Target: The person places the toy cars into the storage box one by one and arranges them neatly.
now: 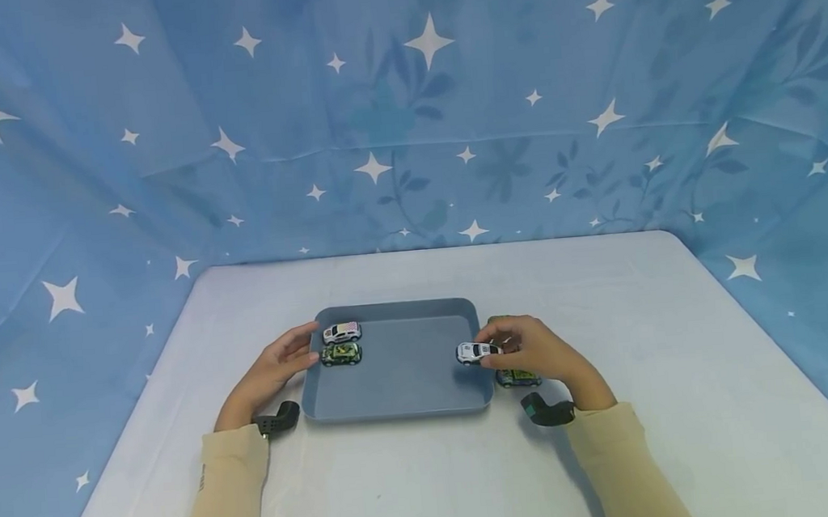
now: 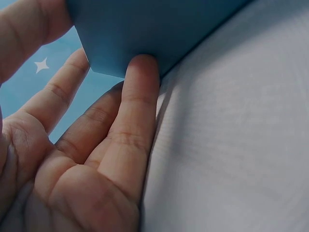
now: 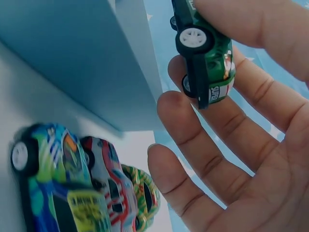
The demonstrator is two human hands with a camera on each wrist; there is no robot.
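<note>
My right hand (image 1: 531, 351) pinches a toy car (image 1: 477, 352) between thumb and fingers, over the right end of a shallow blue-grey tray (image 1: 404, 415). From above the car looks white with dark windows; in the right wrist view the toy car (image 3: 212, 72) shows a green side and white wheels. My left hand (image 1: 273, 371) is at the tray's left end, its fingers rather straight, fingertips touching the outer wall (image 2: 140, 29). Inside the tray, at upper left, a white patterned toy car (image 1: 342, 332) stands just behind a green-and-yellow toy car (image 1: 341, 353).
Right of the tray, partly hidden by my right hand, toy cars stand in a row: a blue-green one (image 3: 67, 183), a red-and-grey one (image 3: 113, 179) and a green-and-yellow one (image 3: 145, 195). A white-covered table (image 1: 417, 485) lies beneath; a blue starry curtain (image 1: 403, 113) hangs behind.
</note>
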